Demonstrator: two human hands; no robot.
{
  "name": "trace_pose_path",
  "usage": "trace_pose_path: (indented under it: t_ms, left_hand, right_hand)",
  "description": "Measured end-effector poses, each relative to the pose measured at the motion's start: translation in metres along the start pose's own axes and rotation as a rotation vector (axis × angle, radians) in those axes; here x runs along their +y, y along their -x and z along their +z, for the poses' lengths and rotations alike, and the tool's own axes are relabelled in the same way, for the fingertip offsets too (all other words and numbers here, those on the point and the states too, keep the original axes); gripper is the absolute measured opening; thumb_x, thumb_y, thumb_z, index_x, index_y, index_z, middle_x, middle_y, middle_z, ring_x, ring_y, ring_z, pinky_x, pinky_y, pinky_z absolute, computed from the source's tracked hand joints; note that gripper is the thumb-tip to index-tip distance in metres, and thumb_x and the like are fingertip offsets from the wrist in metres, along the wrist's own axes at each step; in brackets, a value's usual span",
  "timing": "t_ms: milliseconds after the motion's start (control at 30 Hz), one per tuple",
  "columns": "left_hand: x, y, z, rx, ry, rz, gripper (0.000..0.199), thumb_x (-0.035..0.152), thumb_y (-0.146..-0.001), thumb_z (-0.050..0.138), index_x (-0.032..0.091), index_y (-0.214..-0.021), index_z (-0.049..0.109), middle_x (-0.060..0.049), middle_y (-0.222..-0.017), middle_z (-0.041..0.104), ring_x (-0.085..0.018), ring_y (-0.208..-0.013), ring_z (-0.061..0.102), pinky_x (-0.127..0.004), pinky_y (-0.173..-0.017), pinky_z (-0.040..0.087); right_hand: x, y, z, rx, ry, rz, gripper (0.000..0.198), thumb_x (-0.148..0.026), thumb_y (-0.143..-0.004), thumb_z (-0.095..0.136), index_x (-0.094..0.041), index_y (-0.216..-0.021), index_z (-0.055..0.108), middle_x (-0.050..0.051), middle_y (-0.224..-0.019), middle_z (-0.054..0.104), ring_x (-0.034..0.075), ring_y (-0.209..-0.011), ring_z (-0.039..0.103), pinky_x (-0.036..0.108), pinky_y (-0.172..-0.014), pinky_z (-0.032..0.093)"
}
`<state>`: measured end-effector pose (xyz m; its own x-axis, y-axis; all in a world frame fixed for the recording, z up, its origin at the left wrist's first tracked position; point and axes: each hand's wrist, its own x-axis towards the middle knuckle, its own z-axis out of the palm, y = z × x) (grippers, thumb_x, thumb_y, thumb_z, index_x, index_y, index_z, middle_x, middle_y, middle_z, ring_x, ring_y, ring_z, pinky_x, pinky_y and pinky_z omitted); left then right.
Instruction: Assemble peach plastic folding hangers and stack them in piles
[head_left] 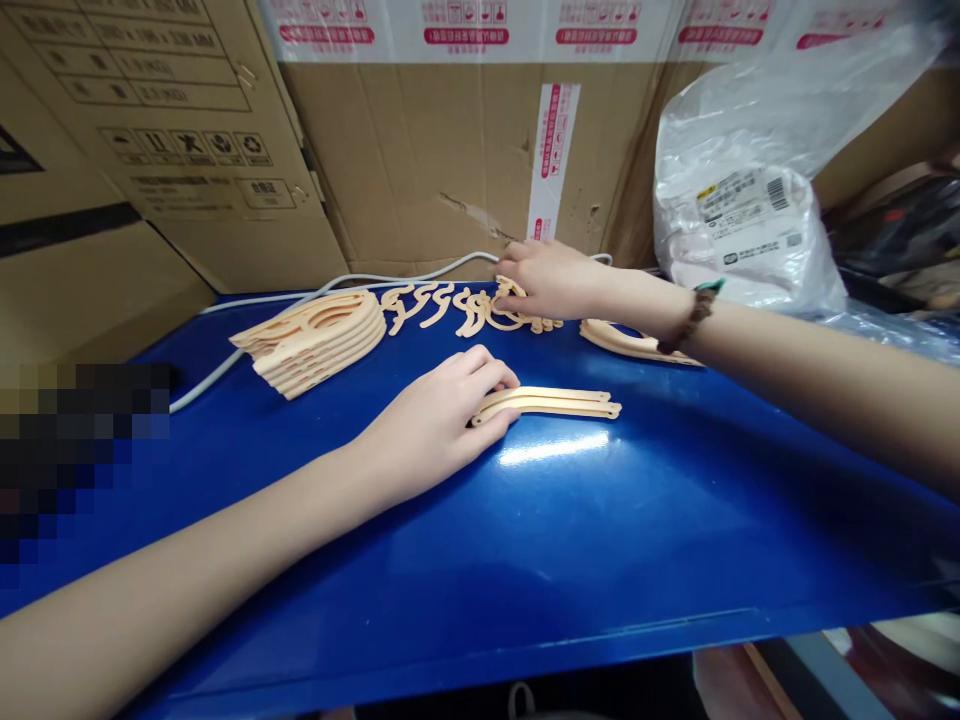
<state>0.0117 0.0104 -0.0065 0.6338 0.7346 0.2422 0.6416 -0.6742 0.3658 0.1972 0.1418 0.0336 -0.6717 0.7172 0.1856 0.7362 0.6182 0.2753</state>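
Observation:
My left hand [457, 410] is closed around one end of a pair of long, slightly bent beige strips [566, 400] with small holes at their ends. They lie side by side on the blue table [480, 570]. At the back, my right hand [547, 283] reaches over a pile of small curved beige pieces [536, 322], thumb and fingers apart at the pile. Its fingertips partly cover some pieces, so contact is hard to make out. Left of it lie several wavy beige pieces [435, 305]. A brown bracelet [688, 318] circles my right wrist.
A stack of larger curved beige parts [319, 340] sits at the back left. Another curved beige part [626, 343] lies under my right forearm. A pale cable [405, 276] runs along the back. Cardboard boxes [435, 150] and a clear plastic bag [750, 220] stand behind.

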Motion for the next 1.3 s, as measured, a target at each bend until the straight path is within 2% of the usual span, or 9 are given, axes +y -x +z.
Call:
trace_pose_path:
  t_ms: [133,300,467,667,833,1000,1167,1300]
  left_hand:
    - [0.0,0.002,0.0,-0.003,-0.013,0.025,0.02,0.032,-0.097,0.05,0.017,-0.107,0.06,-0.004,-0.105,0.058,-0.019,-0.092,0.055,-0.033,-0.079,0.043]
    - [0.0,0.002,0.0,-0.014,-0.035,0.036,0.021,0.031,-0.097,0.05,0.017,-0.109,0.06,-0.004,-0.106,0.058,-0.02,-0.095,0.056,-0.033,-0.081,0.043]
    - [0.002,0.002,0.0,-0.015,-0.047,0.038,0.021,0.032,-0.098,0.049,0.018,-0.108,0.059,-0.004,-0.107,0.059,-0.02,-0.095,0.056,-0.033,-0.081,0.044]
    - [0.001,0.002,-0.001,-0.012,-0.053,0.042,0.021,0.031,-0.098,0.049,0.017,-0.109,0.06,-0.005,-0.107,0.059,-0.02,-0.096,0.056,-0.033,-0.082,0.044]
    - [0.001,0.002,-0.002,-0.014,-0.053,0.038,0.02,0.031,-0.098,0.05,0.017,-0.108,0.06,-0.005,-0.107,0.059,-0.02,-0.097,0.056,-0.033,-0.084,0.044]
    - [0.002,0.002,-0.001,-0.011,-0.061,0.045,0.02,0.03,-0.098,0.05,0.017,-0.109,0.06,-0.005,-0.107,0.059,-0.02,-0.097,0.057,-0.033,-0.084,0.044]
    - [0.002,0.003,-0.001,-0.015,-0.066,0.046,0.02,0.031,-0.098,0.049,0.018,-0.109,0.059,-0.005,-0.107,0.06,-0.021,-0.097,0.056,-0.034,-0.084,0.045]
    - [0.001,0.003,-0.001,-0.014,-0.07,0.046,0.021,0.031,-0.098,0.048,0.018,-0.109,0.059,-0.005,-0.108,0.06,-0.021,-0.098,0.056,-0.034,-0.084,0.045]
  right_hand:
    - [-0.008,-0.01,0.008,-0.092,0.0,0.002,0.039,-0.034,-0.096,0.045,-0.013,-0.117,0.07,0.017,-0.116,0.068,0.029,-0.105,0.062,0.038,-0.082,0.043]
    - [-0.01,-0.011,0.012,-0.054,0.032,-0.028,0.034,-0.028,-0.095,0.045,-0.014,-0.11,0.072,0.016,-0.11,0.07,0.029,-0.102,0.063,0.039,-0.083,0.041]
    - [-0.014,-0.014,0.014,0.044,0.019,-0.018,0.038,-0.034,-0.096,0.045,-0.01,-0.116,0.067,0.017,-0.115,0.068,0.028,-0.102,0.062,0.038,-0.086,0.039]
    - [-0.023,-0.016,0.016,0.016,0.041,-0.049,0.038,-0.025,-0.098,0.037,-0.007,-0.102,0.071,0.018,-0.106,0.071,0.028,-0.096,0.064,0.037,-0.083,0.038]
    - [-0.022,-0.017,0.016,0.028,0.029,-0.028,0.036,-0.024,-0.098,0.039,-0.01,-0.105,0.072,0.016,-0.108,0.071,0.026,-0.096,0.064,0.036,-0.083,0.037]
    - [-0.023,-0.016,0.018,0.07,-0.017,-0.082,0.045,-0.039,-0.1,0.037,-0.014,-0.119,0.069,0.015,-0.113,0.07,0.025,-0.097,0.062,0.036,-0.08,0.037]
    - [-0.025,-0.015,0.02,0.062,0.007,-0.097,0.043,-0.032,-0.099,0.035,-0.014,-0.12,0.068,0.015,-0.113,0.069,0.027,-0.094,0.063,0.035,-0.072,0.037]
    - [-0.025,-0.015,0.015,0.052,-0.028,-0.048,0.04,-0.028,-0.097,0.038,-0.012,-0.116,0.07,0.017,-0.113,0.07,0.029,-0.096,0.064,0.036,-0.073,0.038]
